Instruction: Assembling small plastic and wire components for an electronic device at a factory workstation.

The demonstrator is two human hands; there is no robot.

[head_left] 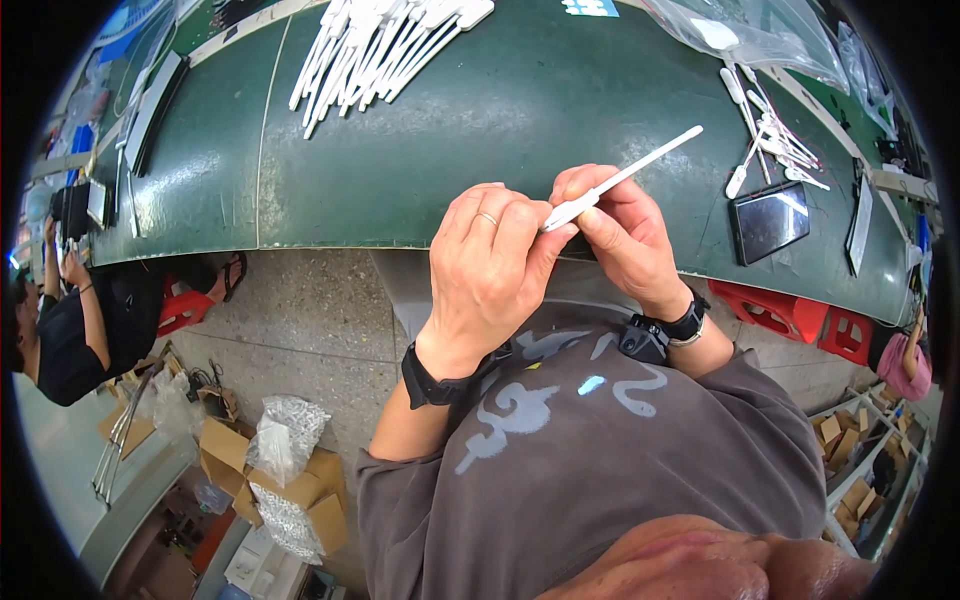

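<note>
A slim white plastic stick (655, 156) with a wider handle-like end is held up over the near edge of the green table. Its thin shaft points up and to the right. My right hand (635, 240) pinches the wider part between thumb and fingers. My left hand (488, 255) has its thumb and fingers closed at the broad end, and its fingers partly hide the tip. Farther off on the left lies a heap of similar white sticks (375, 60). To the right, several white pieces with thin wires (770, 135) lie in a loose cluster.
A black phone-like device (770, 222) lies on the green table (350, 190), right of my hands. Clear plastic bags (770, 35) sit at the far right. Red stools (765, 308) stand under the table edge. Another person (75, 330) sits at the left; open cardboard boxes (225, 445) stand on the floor.
</note>
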